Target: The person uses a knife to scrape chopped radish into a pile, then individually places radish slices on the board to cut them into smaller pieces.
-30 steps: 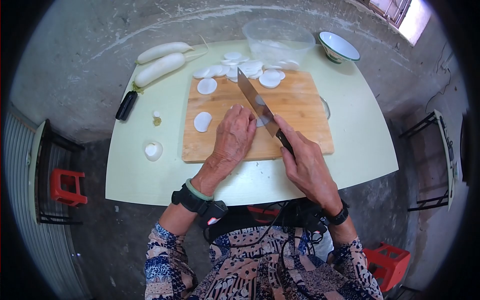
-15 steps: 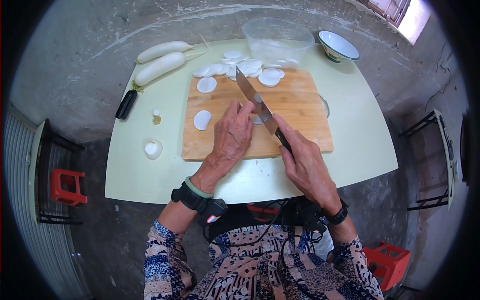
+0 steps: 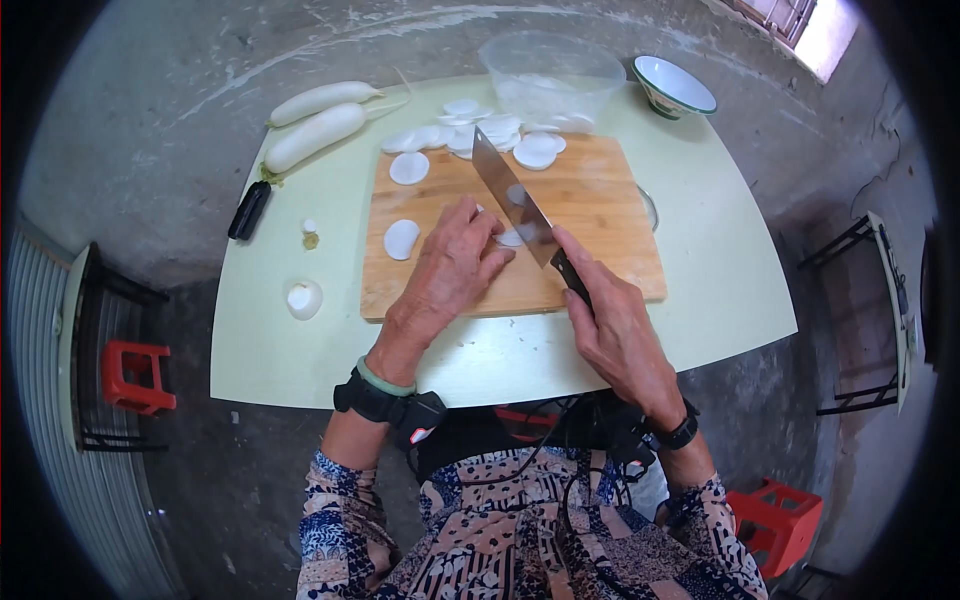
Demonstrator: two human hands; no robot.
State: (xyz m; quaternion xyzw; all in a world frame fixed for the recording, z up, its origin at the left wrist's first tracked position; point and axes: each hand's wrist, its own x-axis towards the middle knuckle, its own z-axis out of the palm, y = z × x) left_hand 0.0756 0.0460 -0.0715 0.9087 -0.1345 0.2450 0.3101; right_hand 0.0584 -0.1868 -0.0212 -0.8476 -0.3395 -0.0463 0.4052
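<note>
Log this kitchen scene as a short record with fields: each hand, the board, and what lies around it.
left hand: pressed flat on a radish piece on the board
right hand: gripping the cleaver, blade beside the left fingertips
cutting board: wooden, with loose radish slices along its far edge
table: two whole radishes, clear plastic tub, bowl, black peeler

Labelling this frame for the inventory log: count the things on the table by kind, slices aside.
Whole white radishes: 2
Bowls: 2, one clear plastic bowl and one white bowl
Cutting board: 1
Cleaver: 1, in the right hand
Black peeler: 1
Cut radish end: 1
Total: 8
The left hand rests on the slices being cut.
</note>
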